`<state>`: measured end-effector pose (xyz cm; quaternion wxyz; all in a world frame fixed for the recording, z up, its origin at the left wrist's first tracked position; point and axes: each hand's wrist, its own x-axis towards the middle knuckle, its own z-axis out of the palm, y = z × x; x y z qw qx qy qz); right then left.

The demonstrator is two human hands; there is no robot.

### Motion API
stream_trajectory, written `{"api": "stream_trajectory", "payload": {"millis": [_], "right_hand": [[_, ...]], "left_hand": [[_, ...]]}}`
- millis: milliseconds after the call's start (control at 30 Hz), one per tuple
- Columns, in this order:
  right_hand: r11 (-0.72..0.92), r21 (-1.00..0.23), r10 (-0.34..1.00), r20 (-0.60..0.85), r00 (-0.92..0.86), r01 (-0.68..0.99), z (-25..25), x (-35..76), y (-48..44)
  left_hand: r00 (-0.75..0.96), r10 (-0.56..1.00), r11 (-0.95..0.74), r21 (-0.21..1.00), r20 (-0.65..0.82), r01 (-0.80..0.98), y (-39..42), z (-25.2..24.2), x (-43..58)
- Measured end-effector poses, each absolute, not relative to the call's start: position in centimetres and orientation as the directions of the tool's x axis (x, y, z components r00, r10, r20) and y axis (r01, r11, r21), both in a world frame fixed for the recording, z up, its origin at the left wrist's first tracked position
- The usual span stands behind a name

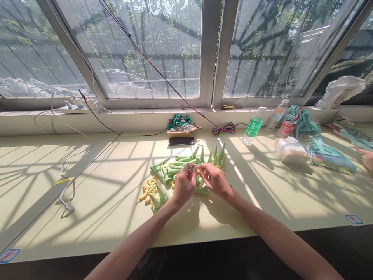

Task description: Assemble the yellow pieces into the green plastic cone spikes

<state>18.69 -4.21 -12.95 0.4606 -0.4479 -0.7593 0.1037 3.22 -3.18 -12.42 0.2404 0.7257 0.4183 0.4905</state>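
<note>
My left hand (185, 183) is closed in a pinch, with a bit of a green pointed piece showing between its fingertips. Close beside it, my right hand (215, 181) also pinches, its fingertips almost meeting the left ones. What it grips is small, partly hidden and hard to make out. Both hands are over a heap of light green rolled tubes (182, 158) and cones. Several green cones (217, 156) stand point-up behind my right hand. Left of my left hand, small yellow pieces (149, 189) lie in a loose pile beside more green cones (159, 197).
Behind the heap lie a dark phone (181, 141) and a small box (179, 133). Rightward are a green-labelled bottle (253, 127), teal hangers (304, 122), a white package (290, 149) and another person's hand (367, 158). A white cable (67, 194) crosses the table's left.
</note>
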Motion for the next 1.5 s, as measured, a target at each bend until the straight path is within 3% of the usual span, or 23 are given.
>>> {"api": "stream_trajectory", "payload": {"millis": [267,800,1033,1500], "right_hand": [[0.598,-0.553,0.768,0.602,-0.218,0.580,-13.4,18.9,-3.8],[0.495,-0.482,0.828,0.513,-0.226,0.723,-13.0,18.7,-4.1],[0.466,-0.534,0.848,0.496,-0.185,0.705,-12.9,18.7,-4.2],[0.423,-0.647,0.876,0.471,-0.103,0.634,-12.7,18.7,-4.2]], "left_hand": [[0.189,0.854,-0.518,0.766,0.484,0.381,-3.3,-12.4,3.2],[0.254,0.755,-0.653,0.655,0.605,0.381,-3.4,-12.4,3.2],[0.294,0.755,-0.655,0.681,0.586,0.327,-3.6,-11.9,3.3],[0.343,0.680,-0.733,0.593,0.648,0.333,-3.0,-12.3,3.0]]}}
